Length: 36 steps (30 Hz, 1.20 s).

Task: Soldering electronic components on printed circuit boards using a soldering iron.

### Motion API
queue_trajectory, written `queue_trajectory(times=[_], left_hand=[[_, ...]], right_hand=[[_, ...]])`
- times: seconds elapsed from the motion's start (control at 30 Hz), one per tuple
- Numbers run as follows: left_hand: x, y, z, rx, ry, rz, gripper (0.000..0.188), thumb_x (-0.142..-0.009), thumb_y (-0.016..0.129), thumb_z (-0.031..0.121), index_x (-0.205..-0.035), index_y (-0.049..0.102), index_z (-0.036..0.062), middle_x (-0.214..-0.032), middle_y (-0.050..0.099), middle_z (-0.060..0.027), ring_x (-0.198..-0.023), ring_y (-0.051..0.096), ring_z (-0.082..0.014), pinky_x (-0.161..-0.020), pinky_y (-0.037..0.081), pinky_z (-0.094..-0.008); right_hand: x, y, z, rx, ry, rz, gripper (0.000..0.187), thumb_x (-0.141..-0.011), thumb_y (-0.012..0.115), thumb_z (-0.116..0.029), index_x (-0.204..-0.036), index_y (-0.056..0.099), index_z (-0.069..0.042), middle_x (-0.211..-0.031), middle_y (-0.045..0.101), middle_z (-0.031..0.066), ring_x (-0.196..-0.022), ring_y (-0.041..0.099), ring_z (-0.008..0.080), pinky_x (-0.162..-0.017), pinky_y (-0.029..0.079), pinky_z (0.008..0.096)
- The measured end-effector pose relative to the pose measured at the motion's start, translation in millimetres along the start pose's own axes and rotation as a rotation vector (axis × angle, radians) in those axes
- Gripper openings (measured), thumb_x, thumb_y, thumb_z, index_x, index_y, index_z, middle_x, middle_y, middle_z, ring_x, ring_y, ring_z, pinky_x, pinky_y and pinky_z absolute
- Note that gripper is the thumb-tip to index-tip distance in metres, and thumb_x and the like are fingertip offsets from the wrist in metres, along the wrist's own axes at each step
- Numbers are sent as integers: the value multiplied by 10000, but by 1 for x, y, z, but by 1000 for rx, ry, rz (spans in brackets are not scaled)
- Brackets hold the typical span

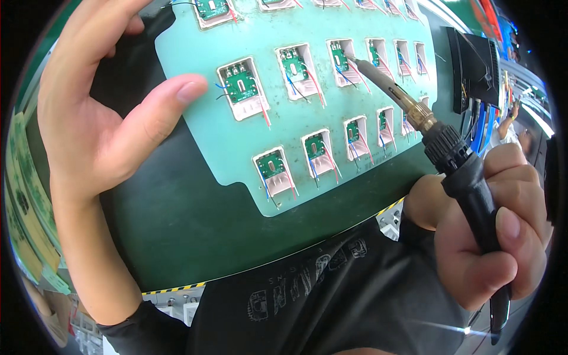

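My right hand (503, 236) is closed around the black handle of a soldering iron (441, 139). Its tip points up and left, over a green circuit board (338, 56) in the middle row of a pale green fixture plate (201, 139); whether it touches cannot be told. Several white housings (245, 109) sit in the plate's cutouts, each with a small green board and thin red, blue and black wires. To the left, my left hand (97, 118) is open and holds nothing, its thumb near the leftmost middle-row housing. Its fingertips run out of view at the top.
The plate lies on a dark green work surface (160, 201) with a yellow-black striped front edge. At the far left are stacked curved green panels (35, 207). A black box-like device (473, 68) stands at the right. Another person (515, 127) is farther back at the right.
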<state>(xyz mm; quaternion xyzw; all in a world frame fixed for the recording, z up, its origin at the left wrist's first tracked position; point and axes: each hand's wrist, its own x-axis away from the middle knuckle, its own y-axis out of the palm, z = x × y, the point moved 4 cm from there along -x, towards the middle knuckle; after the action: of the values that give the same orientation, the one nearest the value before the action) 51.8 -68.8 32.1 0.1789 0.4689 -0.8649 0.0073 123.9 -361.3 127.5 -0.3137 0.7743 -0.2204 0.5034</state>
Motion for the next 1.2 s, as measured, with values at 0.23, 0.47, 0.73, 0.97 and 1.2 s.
queue_trajectory(times=[0.23,0.47,0.73,0.97,1.2], left_hand=[[-8,2,4,63,19,-26,657,-765,693,301,-1325,574,-22,-1365,560,-142,-972,522,-169,-841,385,-250],[-13,4,5,110,30,-24,659,-780,692,300,-1330,564,-39,-1377,551,-153,-987,519,-168,-853,381,-249],[-12,4,7,104,37,-40,660,-789,694,303,-1329,560,-52,-1384,547,-164,-995,519,-172,-864,384,-254],[-13,-2,13,-49,18,-93,665,-785,702,318,-1320,568,-54,-1372,554,-165,-969,519,-170,-858,391,-255],[-46,7,38,-289,102,-72,669,-785,705,332,-1319,573,-50,-1366,556,-160,-949,517,-164,-847,393,-252]], right_hand=[[-1,2,-2,9,34,-38,293,-991,429,-317,-961,523,-42,-709,435,106,-505,318,153,-443,260,319],[-3,3,-1,15,38,-69,287,-987,434,-312,-945,522,-42,-699,433,100,-497,318,149,-439,263,315],[-1,2,2,-3,24,-19,281,-981,440,-307,-926,521,-43,-687,430,93,-488,318,146,-434,267,310],[1,0,5,-19,14,12,277,-977,445,-302,-910,520,-43,-676,428,88,-480,318,142,-430,270,306],[4,-1,5,-9,23,17,274,-972,450,-297,-894,519,-44,-666,426,82,-473,318,139,-426,273,302]])
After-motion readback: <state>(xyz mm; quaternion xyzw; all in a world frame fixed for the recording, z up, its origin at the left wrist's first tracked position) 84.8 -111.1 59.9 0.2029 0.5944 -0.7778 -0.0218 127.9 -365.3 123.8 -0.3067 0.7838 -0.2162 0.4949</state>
